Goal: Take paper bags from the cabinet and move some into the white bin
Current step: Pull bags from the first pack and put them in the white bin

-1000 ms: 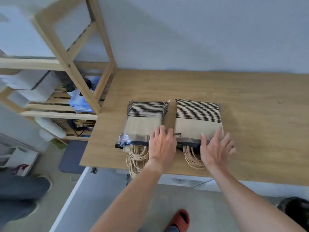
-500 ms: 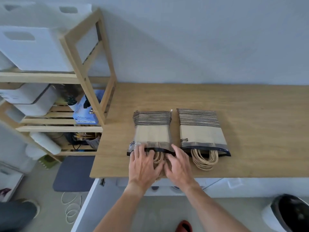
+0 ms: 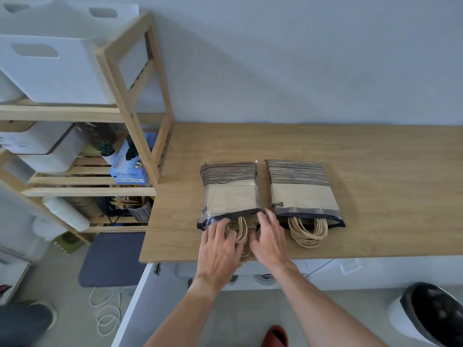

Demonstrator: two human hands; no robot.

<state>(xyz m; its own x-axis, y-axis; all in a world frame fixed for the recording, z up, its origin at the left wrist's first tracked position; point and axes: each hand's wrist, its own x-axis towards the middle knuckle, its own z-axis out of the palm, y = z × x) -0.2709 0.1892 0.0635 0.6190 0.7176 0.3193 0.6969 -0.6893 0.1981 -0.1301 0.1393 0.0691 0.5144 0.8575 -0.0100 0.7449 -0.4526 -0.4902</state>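
Note:
Two plastic-wrapped packs of striped brown paper bags lie side by side on the wooden counter (image 3: pixel 375 159), their cord handles toward me. My left hand (image 3: pixel 220 249) and my right hand (image 3: pixel 269 240) rest on the open near end of the left pack (image 3: pixel 230 194), fingers spread over its handles and wrapper edge. I cannot tell whether either hand grips anything. The right pack (image 3: pixel 302 191) lies untouched. A large white bin (image 3: pixel 57 68) stands on the top shelf at the left.
A wooden shelf unit (image 3: pixel 135 116) stands left of the counter, holding white boxes, a blue glove box (image 3: pixel 130 166) and a metal cup of utensils. A dark-lined waste bin (image 3: pixel 431 314) sits on the floor at lower right. A coiled white cord lies on the floor.
My right hand left the right pack and joined my left hand at the open end of the left pack. The view tilted up, bringing the white bin into sight.

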